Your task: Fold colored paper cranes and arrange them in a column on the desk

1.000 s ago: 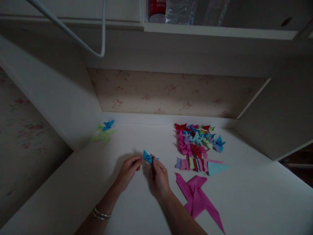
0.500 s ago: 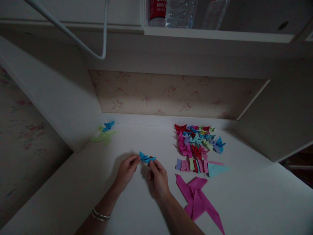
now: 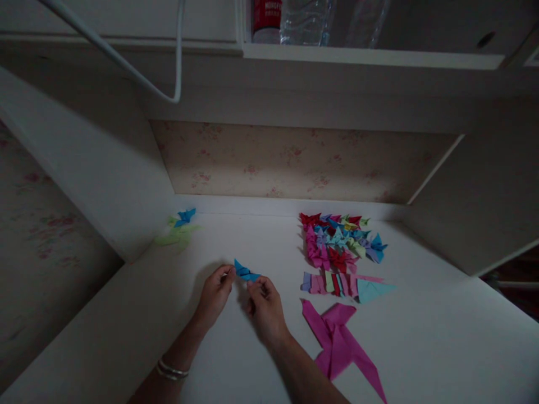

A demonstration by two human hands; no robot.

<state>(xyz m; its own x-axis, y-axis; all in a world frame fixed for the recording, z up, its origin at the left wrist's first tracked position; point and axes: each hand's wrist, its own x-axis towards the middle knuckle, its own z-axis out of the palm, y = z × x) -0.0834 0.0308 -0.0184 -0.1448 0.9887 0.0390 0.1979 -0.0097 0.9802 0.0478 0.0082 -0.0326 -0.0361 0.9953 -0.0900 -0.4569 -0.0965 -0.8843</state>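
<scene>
A small blue folded-paper piece (image 3: 246, 271) is held up over the white desk between my two hands. The fingertips of my left hand (image 3: 217, 290) pinch its left end. At its right end, my right hand (image 3: 266, 303) grips it between thumb and bent fingers. To the right lies a large magenta paper crane (image 3: 338, 340), flat on the desk. Beyond it is a row of overlapping folded papers (image 3: 330, 283) in several colours, with a light-blue pointed one (image 3: 374, 290) at its right end.
A cluster of colourful paper cranes (image 3: 337, 241) stands at the back right. At the back left, a blue paper crane (image 3: 185, 217) sits by a pale green one (image 3: 179, 235). Overhead are a white cable (image 3: 178, 62) and a shelf (image 3: 370, 58) holding bottles (image 3: 305, 22).
Both hands have shifted slightly left with the blue folded paper. Its right end now tips lower, and my right hand's grip has moved a little.
</scene>
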